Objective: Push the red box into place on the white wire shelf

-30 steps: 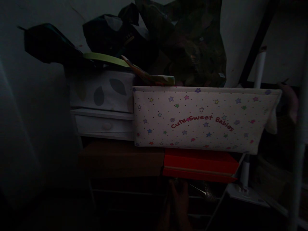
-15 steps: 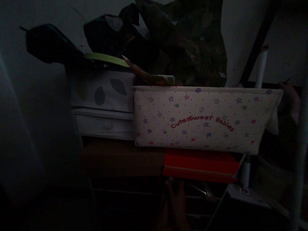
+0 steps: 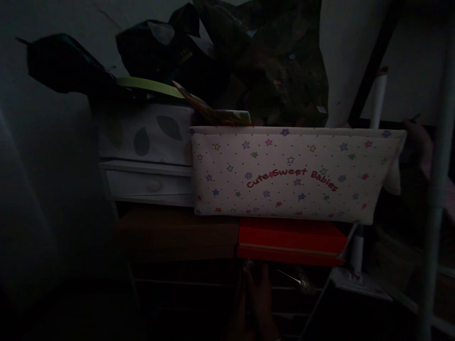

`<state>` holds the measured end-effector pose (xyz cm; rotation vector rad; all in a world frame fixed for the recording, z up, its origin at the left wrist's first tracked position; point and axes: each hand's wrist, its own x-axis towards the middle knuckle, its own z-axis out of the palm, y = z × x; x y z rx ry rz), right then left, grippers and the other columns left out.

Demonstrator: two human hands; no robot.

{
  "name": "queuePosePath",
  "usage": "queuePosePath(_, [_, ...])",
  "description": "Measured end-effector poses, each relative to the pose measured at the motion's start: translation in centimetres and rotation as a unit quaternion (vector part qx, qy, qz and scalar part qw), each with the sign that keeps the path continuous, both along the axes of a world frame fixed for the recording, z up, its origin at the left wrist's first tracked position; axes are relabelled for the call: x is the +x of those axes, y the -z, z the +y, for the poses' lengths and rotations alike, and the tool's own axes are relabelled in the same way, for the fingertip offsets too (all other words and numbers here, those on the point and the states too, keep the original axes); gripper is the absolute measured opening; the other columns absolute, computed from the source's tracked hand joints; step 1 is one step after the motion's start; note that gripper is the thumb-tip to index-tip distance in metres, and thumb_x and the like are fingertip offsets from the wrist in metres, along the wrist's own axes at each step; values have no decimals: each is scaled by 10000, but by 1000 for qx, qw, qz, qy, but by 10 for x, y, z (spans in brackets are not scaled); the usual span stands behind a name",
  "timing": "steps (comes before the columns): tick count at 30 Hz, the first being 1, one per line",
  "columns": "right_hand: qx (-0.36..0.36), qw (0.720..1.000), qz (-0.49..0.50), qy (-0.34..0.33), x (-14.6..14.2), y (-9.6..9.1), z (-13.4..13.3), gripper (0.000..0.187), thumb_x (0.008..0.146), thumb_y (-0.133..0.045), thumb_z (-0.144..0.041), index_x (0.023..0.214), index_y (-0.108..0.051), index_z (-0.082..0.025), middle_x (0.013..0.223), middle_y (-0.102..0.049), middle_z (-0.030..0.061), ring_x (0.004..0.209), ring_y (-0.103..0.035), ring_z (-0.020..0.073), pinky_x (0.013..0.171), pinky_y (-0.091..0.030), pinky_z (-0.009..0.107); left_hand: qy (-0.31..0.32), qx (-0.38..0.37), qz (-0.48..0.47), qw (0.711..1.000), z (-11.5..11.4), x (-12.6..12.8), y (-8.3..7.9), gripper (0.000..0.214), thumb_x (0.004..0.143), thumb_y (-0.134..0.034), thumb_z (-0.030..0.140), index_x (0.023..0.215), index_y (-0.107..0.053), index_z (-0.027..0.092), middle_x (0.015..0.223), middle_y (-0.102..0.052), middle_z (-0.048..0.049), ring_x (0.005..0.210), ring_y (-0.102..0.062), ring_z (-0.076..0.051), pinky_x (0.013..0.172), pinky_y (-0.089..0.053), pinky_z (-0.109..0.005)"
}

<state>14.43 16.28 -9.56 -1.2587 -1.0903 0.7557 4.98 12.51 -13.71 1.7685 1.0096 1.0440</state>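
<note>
Both my hands are low in the middle, close together in deep shadow under the front of a red box (image 3: pixel 291 237). My right hand (image 3: pixel 261 296) shows dimly, its thumb and fingers bent around something too dark to make out. My left hand (image 3: pixel 240 303) is a darker shape against it, and its fingers are lost in the shadow. A small glinting thing (image 3: pixel 248 262) is at the fingertips; its kind does not show. To the right lies a shiny, crumpled, see-through thing (image 3: pixel 306 284) on the dark rack (image 3: pixel 185 282).
A cream fabric bin (image 3: pixel 284 199) printed with stars stands above the red box. Left are a brown box (image 3: pixel 174 237), a small white drawer (image 3: pixel 152 184) and a leaf-patterned box (image 3: pixel 142 132). Dark bags (image 3: pixel 170 57) are heaped on top. A white pole (image 3: pixel 432 237) rises at right.
The whole view has shifted slightly, so everything sits a little further left. My hands stay in the same place under the red box.
</note>
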Motion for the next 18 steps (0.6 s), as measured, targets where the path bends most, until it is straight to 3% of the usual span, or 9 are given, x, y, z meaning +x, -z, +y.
queuePosePath(3, [4,999,46,-6,0,-8,-2,496,749,-643,-495,1131,-500,-214,1173,-613,102,1140,-561,266,1032,-416,418,-15,11,11,1000,0,2,1,833,827,-566,339,1496,-69,335,1641,-89,-26,1501,-61,-265,1235,-138,-430])
queuePosePath(8, [-59,975,212,35,27,-3,-5,510,604,-733,-582,933,-616,-211,926,-697,47,920,-644,247,851,-518,393,-73,31,30,996,0,6,3,813,783,-492,166,1505,-118,180,1637,-77,-105,1504,-67,-277,1236,-118,-462])
queuePosePath(12, [-87,950,291,69,69,11,-8,513,622,-646,-672,882,-615,-231,817,-693,31,828,-668,233,751,-556,408,-133,26,41,990,-1,9,6,758,729,-453,87,1462,-277,163,1564,-259,-143,1456,-253,-281,1194,-263,-465])
queuePosePath(18, [-83,936,337,66,103,20,3,497,692,-606,-658,842,-631,-184,808,-699,66,807,-673,232,741,-566,439,-111,64,32,991,-1,20,21,687,725,-478,100,1401,-393,191,1487,-363,-145,1387,-373,-285,1125,-377,-450])
